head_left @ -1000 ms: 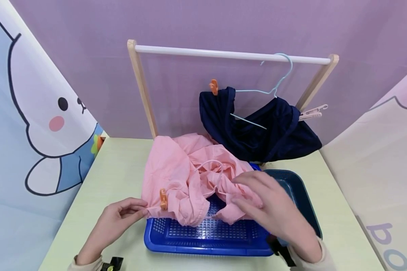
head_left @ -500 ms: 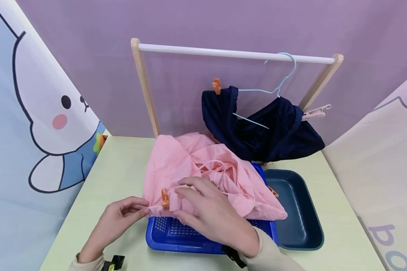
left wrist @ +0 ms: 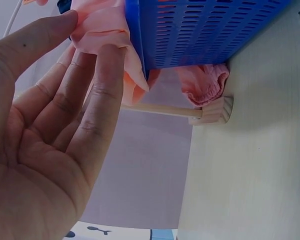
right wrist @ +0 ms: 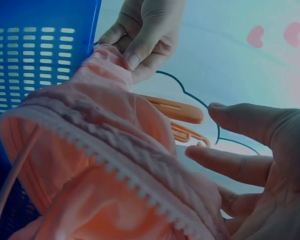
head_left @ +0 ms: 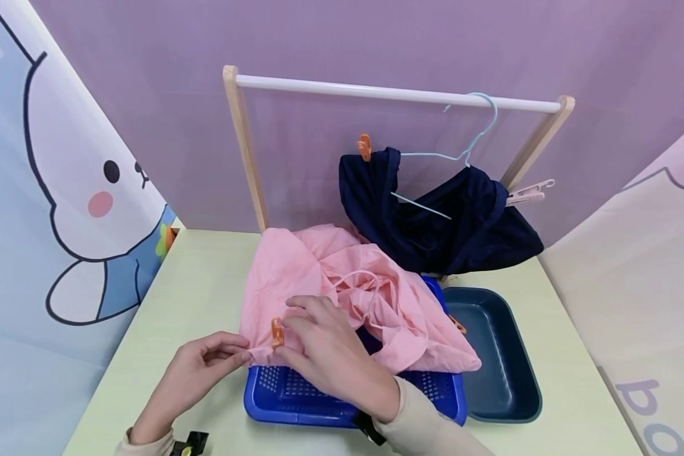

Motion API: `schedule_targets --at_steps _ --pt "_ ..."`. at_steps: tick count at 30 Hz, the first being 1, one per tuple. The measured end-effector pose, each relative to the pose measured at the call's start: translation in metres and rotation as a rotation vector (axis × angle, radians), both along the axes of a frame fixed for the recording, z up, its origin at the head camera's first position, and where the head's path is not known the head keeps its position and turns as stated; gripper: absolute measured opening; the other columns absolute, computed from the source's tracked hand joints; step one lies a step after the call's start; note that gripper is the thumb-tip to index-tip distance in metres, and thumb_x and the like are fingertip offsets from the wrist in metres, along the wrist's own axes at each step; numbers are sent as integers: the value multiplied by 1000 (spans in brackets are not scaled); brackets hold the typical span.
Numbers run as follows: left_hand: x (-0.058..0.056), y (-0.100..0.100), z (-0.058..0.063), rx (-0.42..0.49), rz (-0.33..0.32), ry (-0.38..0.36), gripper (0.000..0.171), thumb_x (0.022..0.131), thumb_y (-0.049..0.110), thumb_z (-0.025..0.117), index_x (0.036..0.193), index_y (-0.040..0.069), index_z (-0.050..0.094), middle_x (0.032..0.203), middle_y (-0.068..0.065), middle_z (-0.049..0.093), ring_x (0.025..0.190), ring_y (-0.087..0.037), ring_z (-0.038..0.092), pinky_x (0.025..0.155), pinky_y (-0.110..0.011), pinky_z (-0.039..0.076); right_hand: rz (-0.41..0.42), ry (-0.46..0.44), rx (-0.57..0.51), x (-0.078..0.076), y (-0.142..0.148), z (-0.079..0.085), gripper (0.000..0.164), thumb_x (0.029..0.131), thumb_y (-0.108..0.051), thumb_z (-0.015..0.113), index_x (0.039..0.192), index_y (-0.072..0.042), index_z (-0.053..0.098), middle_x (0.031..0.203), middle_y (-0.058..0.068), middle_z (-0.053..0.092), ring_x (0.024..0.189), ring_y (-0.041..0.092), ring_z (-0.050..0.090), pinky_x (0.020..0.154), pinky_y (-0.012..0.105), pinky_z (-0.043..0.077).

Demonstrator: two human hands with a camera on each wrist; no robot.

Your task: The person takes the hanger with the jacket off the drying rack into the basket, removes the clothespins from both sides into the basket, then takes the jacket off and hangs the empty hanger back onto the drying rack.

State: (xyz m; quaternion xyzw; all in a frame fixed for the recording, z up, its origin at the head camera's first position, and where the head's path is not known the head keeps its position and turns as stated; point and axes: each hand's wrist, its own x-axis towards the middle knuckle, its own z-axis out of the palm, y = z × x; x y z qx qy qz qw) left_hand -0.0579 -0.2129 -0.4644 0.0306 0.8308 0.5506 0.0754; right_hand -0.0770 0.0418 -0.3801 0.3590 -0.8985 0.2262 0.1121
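A pink garment (head_left: 291, 269) with a zip edge lies bunched over a blue perforated basket (head_left: 296, 415). The pink loop of a hanger (head_left: 358, 273) shows at its opening. My left hand (head_left: 199, 367) pinches the garment's left end between thumb and fingers. An orange clothespin (head_left: 277, 333) is clipped on the cloth near that hand. My right hand (head_left: 330, 354) reaches over the front of the garment to this clothespin. In the right wrist view, its thumb and forefinger stand apart beside the clothespin's handle ends (right wrist: 187, 111). Another orange clothespin (head_left: 457, 324) shows at the garment's right edge.
Behind, a wooden rack with a white bar (head_left: 348, 90) carries a light blue hanger (head_left: 481, 130) with a navy garment (head_left: 433, 247). An orange clothespin (head_left: 365, 147) and a pale pink one (head_left: 529, 192) are clipped there. A dark teal tray (head_left: 498, 373) stands right of the basket.
My right hand has let go of the garment's right side and moved left to the front clothespin. That side now lies spread to the right. My left hand keeps its pinch in place.
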Motion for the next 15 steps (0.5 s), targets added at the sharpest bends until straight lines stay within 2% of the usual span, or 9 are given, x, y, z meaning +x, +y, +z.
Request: schedule_targets --at_steps 15 --pt "0 0 -1 6 3 -6 21 90 21 78 107 10 73 92 -2 73 85 -29 72 71 -29 60 -24 -31 27 -5 -6 -5 23 91 -35 75 103 -14 76 129 4 59 117 20 52 101 35 45"
